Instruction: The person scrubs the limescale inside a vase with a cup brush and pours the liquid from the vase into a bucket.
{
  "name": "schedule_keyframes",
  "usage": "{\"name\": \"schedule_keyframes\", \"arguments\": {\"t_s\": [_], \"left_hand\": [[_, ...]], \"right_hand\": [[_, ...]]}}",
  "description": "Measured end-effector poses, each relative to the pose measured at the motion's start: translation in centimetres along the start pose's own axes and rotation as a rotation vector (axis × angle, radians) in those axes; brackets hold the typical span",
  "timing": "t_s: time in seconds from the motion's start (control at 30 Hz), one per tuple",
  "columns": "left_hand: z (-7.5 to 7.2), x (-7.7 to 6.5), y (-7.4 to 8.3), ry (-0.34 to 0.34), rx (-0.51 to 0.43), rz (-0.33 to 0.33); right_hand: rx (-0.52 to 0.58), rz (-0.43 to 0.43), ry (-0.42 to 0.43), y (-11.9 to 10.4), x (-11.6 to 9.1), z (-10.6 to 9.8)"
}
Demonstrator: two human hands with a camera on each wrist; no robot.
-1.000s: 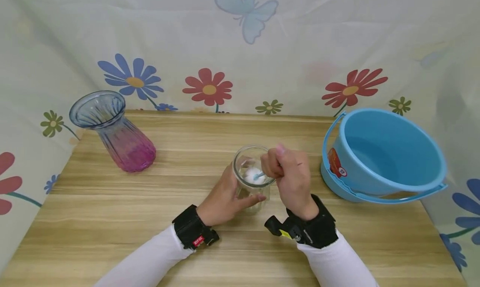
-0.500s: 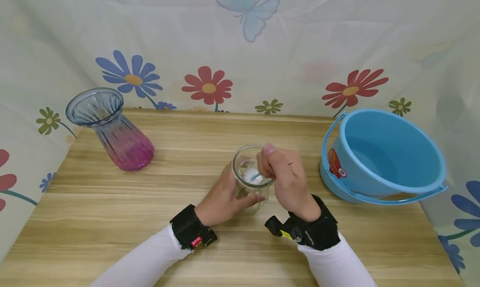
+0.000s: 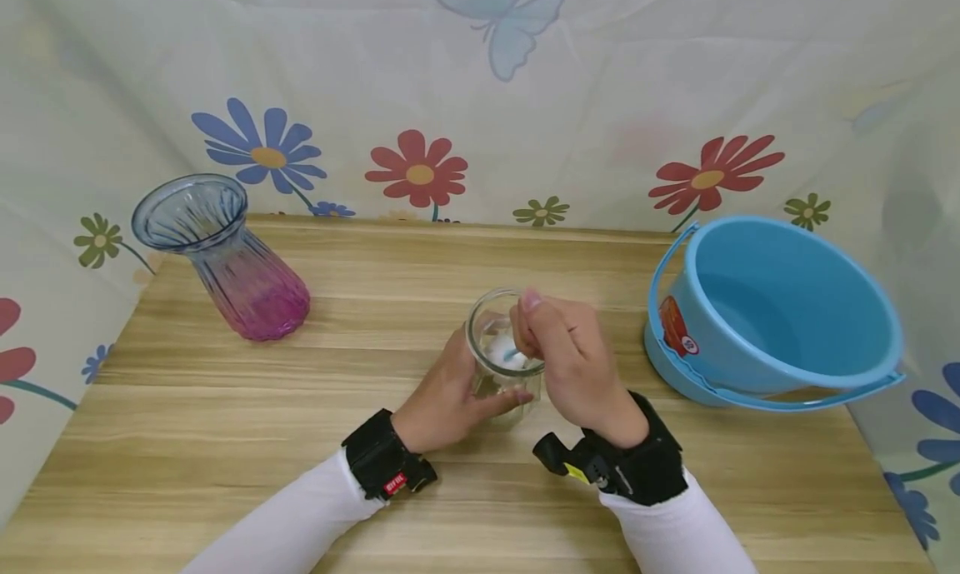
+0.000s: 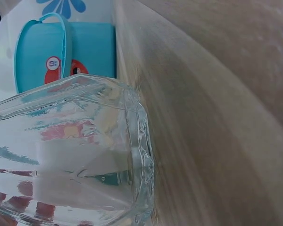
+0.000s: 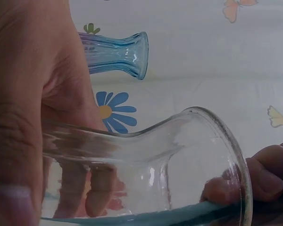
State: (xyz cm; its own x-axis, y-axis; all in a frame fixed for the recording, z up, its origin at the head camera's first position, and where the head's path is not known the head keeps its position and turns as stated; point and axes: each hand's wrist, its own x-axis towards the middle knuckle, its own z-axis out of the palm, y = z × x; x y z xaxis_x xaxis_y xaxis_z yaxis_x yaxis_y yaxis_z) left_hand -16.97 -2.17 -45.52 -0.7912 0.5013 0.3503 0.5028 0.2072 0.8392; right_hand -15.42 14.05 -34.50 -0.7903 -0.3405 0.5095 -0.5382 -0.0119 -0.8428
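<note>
A clear glass vase point(image 3: 487, 382) with a flared rim stands on the wooden table in the head view. My left hand point(image 3: 441, 401) grips its body, thumb on the near side and fingers round the far side. Above the rim, my right hand point(image 3: 572, 359) holds a bottle brush point(image 3: 504, 349) by its light blue handle. The white brush head is down inside the vase. Through the glass point(image 4: 70, 155), the left wrist view shows the blue handle dimly. In the right wrist view, curled right fingers point(image 5: 269, 176) sit beside the rim; they hide the handle's upper end.
A blue bucket point(image 3: 787, 374) with a lowered handle stands at the right. At the back left is a ribbed vase point(image 3: 255, 282), blue on top and pink below. A flowered cloth point(image 3: 585, 99) hangs behind the table point(image 3: 360, 307).
My right hand has shifted a little to the left over the vase's mouth, moving the brush handle with it. My left hand keeps its grip, and the vase stays in about the same place.
</note>
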Motion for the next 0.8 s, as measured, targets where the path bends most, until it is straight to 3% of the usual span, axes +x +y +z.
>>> {"name": "schedule_keyframes", "arguments": {"t_s": [0.3,0.5,0.8], "left_hand": [[-0.1,0.0,0.3,-0.007,0.000,-0.039],[-0.1,-0.1,0.3,-0.003,0.001,-0.024],[-0.1,-0.4,0.3,0.000,0.035,-0.090]], "right_hand": [[0.063,-0.016,-0.021,0.0,0.1,-0.2],[0.120,0.000,-0.047,0.2,-0.1,-0.5],[0.318,0.004,-0.133,-0.5,0.0,-1.4]]}}
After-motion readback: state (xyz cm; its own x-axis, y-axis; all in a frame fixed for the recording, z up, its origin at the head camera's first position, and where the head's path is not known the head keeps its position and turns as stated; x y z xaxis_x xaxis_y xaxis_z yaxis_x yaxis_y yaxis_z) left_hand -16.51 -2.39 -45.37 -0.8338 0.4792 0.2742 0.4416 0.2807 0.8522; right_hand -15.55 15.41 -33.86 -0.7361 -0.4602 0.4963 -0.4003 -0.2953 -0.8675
